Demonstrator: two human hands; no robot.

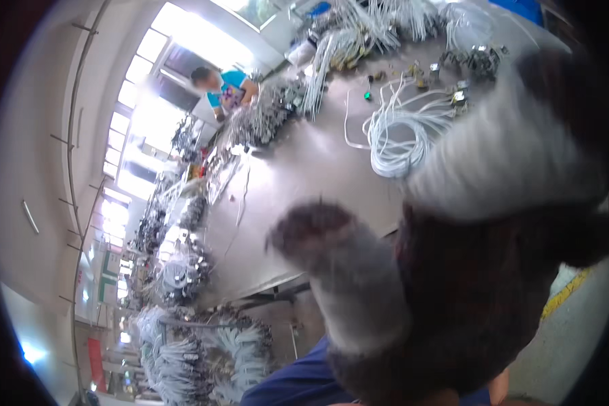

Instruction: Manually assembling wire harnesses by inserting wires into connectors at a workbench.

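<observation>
1. White cable coil (402, 135) lies loose on the grey counter (298, 176), well apart from the one gloved hand (453, 271) in view, and nothing has hold of it.
2. That hand, in a grey-and-dark glove, is raised close to the camera and blurred; which hand it is, how far open it is, and whether it holds anything cannot be told.
3. Small metal fittings (463, 64) sit beyond the coil; by the look of it, nothing is joined yet.
4. Bundles of white cables (358, 34) crowd the far edge, near another person (227, 84).
</observation>
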